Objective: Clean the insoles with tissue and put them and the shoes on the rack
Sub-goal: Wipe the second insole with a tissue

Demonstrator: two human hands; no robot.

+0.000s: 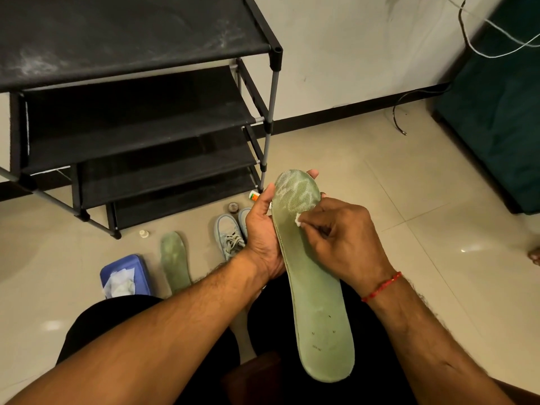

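A long green insole (315, 302) is held upright over my lap. My left hand (263, 235) grips its left edge near the toe, fingertips showing behind the top. My right hand (342, 241) pinches a small white wad of tissue (298, 220) and presses it on the worn, whitish toe area. A second green insole (174, 261) lies flat on the floor. A pair of pale blue-grey lace-up shoes (230, 235) stands on the floor behind my left hand, partly hidden. The black shoe rack (140, 124) stands at the upper left with bare shelves.
A blue tissue box (137, 270) with white tissue sticking out sits on the tiled floor at my left knee. Small bottles and a round tin (233, 207) stand by the rack's foot. A dark green sofa (496, 112) and loose cables are at the right.
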